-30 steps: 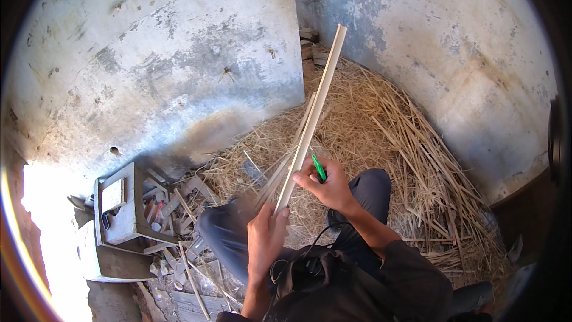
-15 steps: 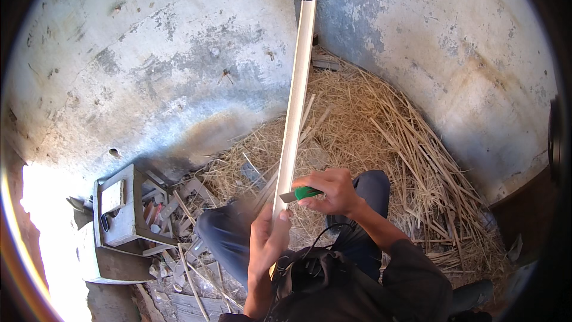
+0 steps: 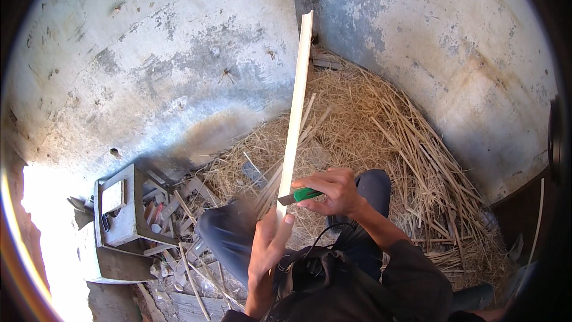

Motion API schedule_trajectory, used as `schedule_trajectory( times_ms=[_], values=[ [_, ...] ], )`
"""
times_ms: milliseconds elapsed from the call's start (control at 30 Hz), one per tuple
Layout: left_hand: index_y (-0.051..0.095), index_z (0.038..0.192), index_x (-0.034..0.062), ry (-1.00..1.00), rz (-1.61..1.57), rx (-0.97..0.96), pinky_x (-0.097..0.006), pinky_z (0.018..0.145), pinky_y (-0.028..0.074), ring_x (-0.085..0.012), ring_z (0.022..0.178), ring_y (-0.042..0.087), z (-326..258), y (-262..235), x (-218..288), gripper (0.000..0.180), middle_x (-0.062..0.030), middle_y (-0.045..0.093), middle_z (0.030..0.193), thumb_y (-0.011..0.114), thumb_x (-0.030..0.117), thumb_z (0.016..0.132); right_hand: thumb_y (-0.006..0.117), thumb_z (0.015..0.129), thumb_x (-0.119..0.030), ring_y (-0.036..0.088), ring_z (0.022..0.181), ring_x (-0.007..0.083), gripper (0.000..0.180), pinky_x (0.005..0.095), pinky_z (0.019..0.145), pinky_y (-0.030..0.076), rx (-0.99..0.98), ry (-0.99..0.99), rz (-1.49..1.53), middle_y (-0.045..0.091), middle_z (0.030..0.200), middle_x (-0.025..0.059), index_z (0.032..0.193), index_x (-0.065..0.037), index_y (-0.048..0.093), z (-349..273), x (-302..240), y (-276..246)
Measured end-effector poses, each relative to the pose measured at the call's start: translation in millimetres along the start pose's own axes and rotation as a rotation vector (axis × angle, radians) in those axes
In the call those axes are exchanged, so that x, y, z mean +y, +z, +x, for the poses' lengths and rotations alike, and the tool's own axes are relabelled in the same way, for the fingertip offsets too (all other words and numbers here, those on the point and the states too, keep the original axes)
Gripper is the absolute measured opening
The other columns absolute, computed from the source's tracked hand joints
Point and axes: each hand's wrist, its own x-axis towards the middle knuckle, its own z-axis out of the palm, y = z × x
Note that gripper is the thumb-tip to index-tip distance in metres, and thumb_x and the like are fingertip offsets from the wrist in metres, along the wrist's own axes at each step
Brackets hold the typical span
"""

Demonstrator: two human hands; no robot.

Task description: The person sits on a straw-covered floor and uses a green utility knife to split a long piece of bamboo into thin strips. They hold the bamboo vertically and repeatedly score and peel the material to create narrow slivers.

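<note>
A long pale strip of split wood, bamboo-like (image 3: 296, 101), rises from my lap toward the corner of the walls. Its lower end sits in my left hand (image 3: 269, 240), with the thumb along it and the fingers wrapped round. My right hand (image 3: 333, 192) is closed on the green handle of a utility knife (image 3: 307, 194). The short blade lies across the strip just above my left hand and touches or nearly touches its edge. Both hands are above my dark-trousered legs.
Straw-like shavings (image 3: 357, 113) and long split strips (image 3: 435, 167) cover the floor ahead and right. A worn wooden box frame (image 3: 137, 211) stands among rubble at left. Peeling walls (image 3: 179, 53) meet ahead. At far right, a thin stick (image 3: 538, 226) stands upright near a partly seen limb (image 3: 491, 313).
The strip has turned about its length and its far end has dropped slightly. My hands stay almost in place, the knife a little lower. A thin stick has come into view at far right.
</note>
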Motion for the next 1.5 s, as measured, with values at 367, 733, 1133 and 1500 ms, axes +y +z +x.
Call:
schedule_trajectory(
  times_ms=[367, 733, 1133, 1500],
  values=[
    [0.063, 0.116, -0.0067, -0.008, 0.066, -0.001, -0.037, 0.064, 0.040, -0.0142, 0.070, 0.049, -3, -3, -2, 0.034, -0.0067, 0.056, 0.073, 0.058, 0.026, 0.109, 0.091, 0.084, -0.042, 0.071, 0.059, 0.0157, 0.036, 0.0311, 0.055, 0.052, -0.039, 0.025, -0.044, 0.079, 0.080, -0.0038, 0.109, -0.018, 0.084, 3, -4, -8],
    [0.060, 0.103, -0.0040, -0.066, 0.069, -0.056, -0.038, 0.065, 0.038, -0.0124, 0.073, 0.045, -18, -8, -3, 0.034, -0.0033, 0.050, 0.074, 0.061, 0.029, 0.109, 0.085, 0.092, -0.042, 0.075, 0.064, 0.0169, 0.033, 0.0315, 0.057, 0.056, 0.127, 0.144, 0.006, 0.082, 0.086, 0.0034, 0.110, -0.014, 0.084, -1, 28, -4],
    [0.062, 0.099, 0.0016, -0.311, -0.018, -0.161, -0.031, 0.062, 0.035, -0.0074, 0.072, 0.044, -57, -21, -43, 0.043, 0.0040, 0.051, 0.074, 0.059, 0.042, 0.112, 0.074, 0.102, -0.045, 0.078, 0.069, 0.0160, 0.041, 0.0299, 0.060, 0.058, 0.165, 0.323, -0.118, 0.082, 0.087, 0.0107, 0.114, -0.007, 0.084, -3, 108, -28],
    [0.063, 0.098, 0.0060, -0.420, -0.096, -0.237, -0.027, 0.057, 0.032, -0.0058, 0.066, 0.044, -72, -32, -65, 0.043, 0.0065, 0.049, 0.074, 0.060, 0.046, 0.113, 0.062, 0.109, -0.059, 0.059, 0.056, 0.0127, 0.057, 0.0350, 0.051, 0.043, 0.183, 0.629, -0.218, 0.067, 0.067, 0.0032, 0.120, -0.008, 0.084, 20, 151, -56]
  ],
)
